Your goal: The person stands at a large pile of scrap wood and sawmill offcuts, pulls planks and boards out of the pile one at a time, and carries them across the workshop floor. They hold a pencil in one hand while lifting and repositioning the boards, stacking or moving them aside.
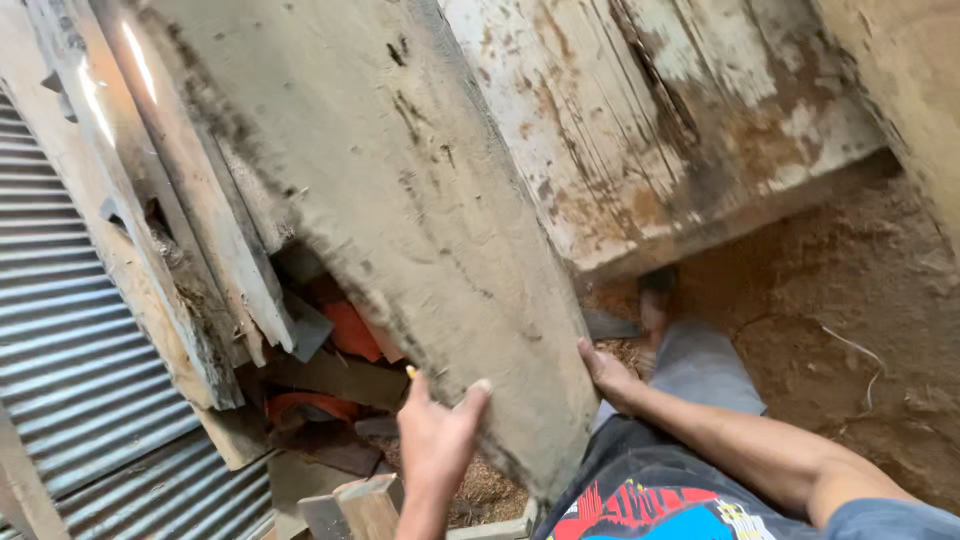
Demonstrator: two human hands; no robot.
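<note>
The wide weathered plank (400, 230) leans tilted over scrap timber; the left hand (437, 432) clasps its lower left edge, the right hand (607, 375) its right. It looks heavy, stiff and splintery, best gripped by both edges

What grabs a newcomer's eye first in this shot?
A big weathered grey wooden plank fills the centre, tilted, gripped at its lower end by the left hand on one edge and the right hand on the other. Left of it lean narrower worn boards against a corrugated metal sheet, with orange scraps beneath. At right lies bare brown dirt floor below a stained whitish wooden panel.
</note>
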